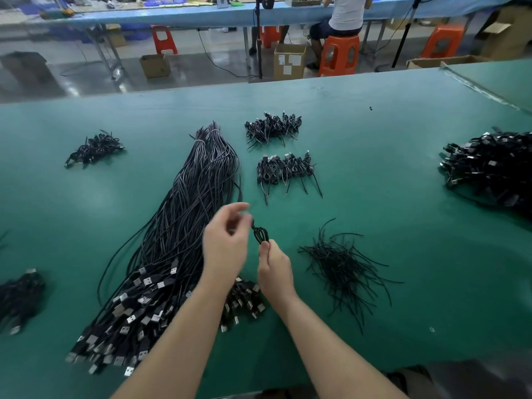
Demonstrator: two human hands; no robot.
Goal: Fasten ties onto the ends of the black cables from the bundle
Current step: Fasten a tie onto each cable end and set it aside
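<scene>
1. Pinching the coiled black cable [260,235] at its lower end, the right hand [275,272] holds it above the green counter [374,116]
2. Left hand [226,240], fingers curled, seems to grip its top; blur hides any tie
3. Best to twist tightly near the loop, keeping the coil compact

I note my left hand [227,243] motion-blurred, its grip unreadable, cable pile [489,168] cut off at right edge, far bench [172,12] items blurred
</scene>
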